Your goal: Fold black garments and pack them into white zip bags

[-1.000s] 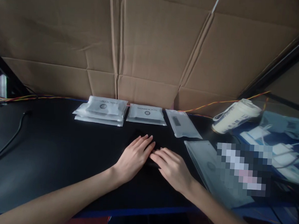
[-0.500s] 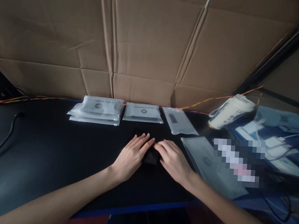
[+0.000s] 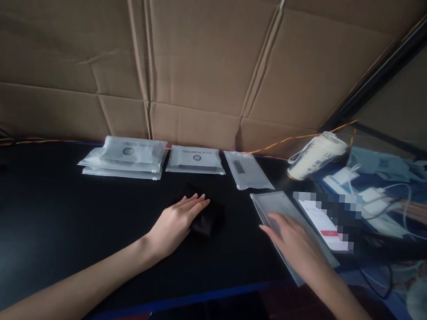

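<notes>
Left hand, fingers together, lies flat on one black bundle at mid-desk. Right hand, thumb spread, is over one large frosted pouch. Behind: one pouch stack, two single pouches, one cup.

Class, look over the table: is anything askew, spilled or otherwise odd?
The pouch stack is uneven, its lower edges jutting left. The dark-patched pouch lies slanted beside the squarer middle pouch. No spill shows.

lane: tabletop between black cloth and nearest pouch | rear block: pouch row | right: cup, chargers
</notes>
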